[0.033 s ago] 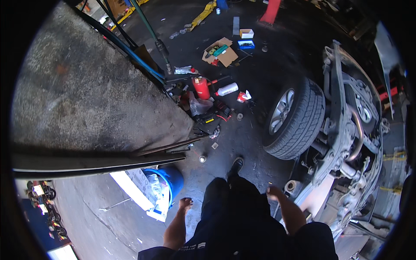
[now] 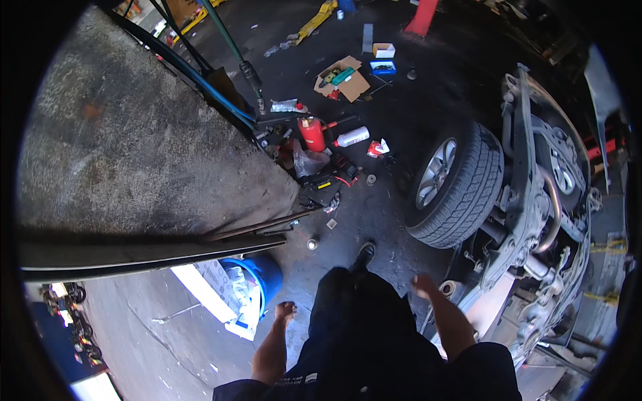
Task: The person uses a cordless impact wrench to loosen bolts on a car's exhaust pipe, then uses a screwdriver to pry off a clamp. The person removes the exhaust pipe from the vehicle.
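Note:
My left hand [image 2: 286, 311] hangs beside a blue bin [image 2: 273, 279], its fingers curled in with nothing visible in them. White paper and a large white printed sheet [image 2: 214, 287] stick out of the bin. On the other side, my right hand [image 2: 422, 286] is held out over the floor, blurred, so its fingers do not show clearly. Nearest to it is a round metal part [image 2: 449, 289] on the grey vehicle frame [image 2: 518, 230]. Just beyond stands a wheel with a silver rim and black tyre [image 2: 468, 194]. Neither hand touches any of these.
A rough grey bench top [image 2: 154, 140] fills the far left. Beside it lie a red canister [image 2: 311, 135], a white bottle [image 2: 352, 137] and plastic wrap [image 2: 309, 162]. A small can [image 2: 312, 244] stands ahead of my shoe. Farther off is an opened cardboard box [image 2: 348, 83].
My right hand has moved slightly forward, and my left hand has hardly shifted. The whole view has tilted a little; the objects lie as before.

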Motion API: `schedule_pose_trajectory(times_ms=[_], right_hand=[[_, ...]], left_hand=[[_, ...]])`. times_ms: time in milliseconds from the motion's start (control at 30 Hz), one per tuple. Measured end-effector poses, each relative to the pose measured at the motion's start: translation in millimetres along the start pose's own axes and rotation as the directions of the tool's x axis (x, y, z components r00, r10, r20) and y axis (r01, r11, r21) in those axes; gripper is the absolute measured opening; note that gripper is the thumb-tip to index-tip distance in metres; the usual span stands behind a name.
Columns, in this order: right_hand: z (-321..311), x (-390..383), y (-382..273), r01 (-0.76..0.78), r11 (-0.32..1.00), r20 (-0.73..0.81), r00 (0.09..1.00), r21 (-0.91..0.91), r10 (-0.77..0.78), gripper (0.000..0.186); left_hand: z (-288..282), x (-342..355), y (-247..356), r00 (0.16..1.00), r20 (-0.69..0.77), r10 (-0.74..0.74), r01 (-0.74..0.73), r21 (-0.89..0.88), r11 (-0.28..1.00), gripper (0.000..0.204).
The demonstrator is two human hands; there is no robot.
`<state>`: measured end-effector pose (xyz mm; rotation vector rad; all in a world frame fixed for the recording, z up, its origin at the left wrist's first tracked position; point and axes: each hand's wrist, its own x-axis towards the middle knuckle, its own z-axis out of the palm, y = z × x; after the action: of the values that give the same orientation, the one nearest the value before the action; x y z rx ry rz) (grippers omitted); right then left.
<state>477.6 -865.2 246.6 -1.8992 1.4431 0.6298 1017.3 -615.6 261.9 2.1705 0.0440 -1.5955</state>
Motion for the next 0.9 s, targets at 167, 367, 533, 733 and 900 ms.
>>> schedule_pose_trajectory(times_ms=[167, 367, 533, 733, 900], right_hand=[[-224.8, 149.6, -71.2, 0.041, 0.808, -0.332, 0.923, 0.587, 0.195, 0.036], [-349.7, 197.0, -163.8, 0.433, 0.718, -0.469, 0.867, 0.545, -0.167, 0.03], [-362.5, 209.2, -122.8, 0.327, 0.933, -0.252, 0.925, 0.146, -0.285, 0.019], [-288.9, 228.7, 13.1, 0.031, 0.663, -0.242, 0.943, 0.748, 0.23, 0.02], [-253.4, 216.2, 44.7, -0.055, 0.708, -0.182, 0.95, 0.704, 0.255, 0.019]], left_hand=[[65.4, 9.3, 102.1, 0.994, -0.103, 0.03, -0.051, -0.213, 0.976, 0.022], [145.5, 86.2, 247.0, 0.946, -0.143, 0.291, -0.312, -0.162, 0.936, 0.037], [167.5, 128.7, 388.6, 0.908, 0.178, 0.378, -0.403, 0.129, 0.906, 0.036], [156.6, 130.0, 511.8, 0.837, 0.15, 0.526, -0.502, -0.172, 0.848, 0.024], [133.4, 180.0, 494.4, 0.915, 0.172, 0.365, -0.31, -0.28, 0.909, 0.024]])
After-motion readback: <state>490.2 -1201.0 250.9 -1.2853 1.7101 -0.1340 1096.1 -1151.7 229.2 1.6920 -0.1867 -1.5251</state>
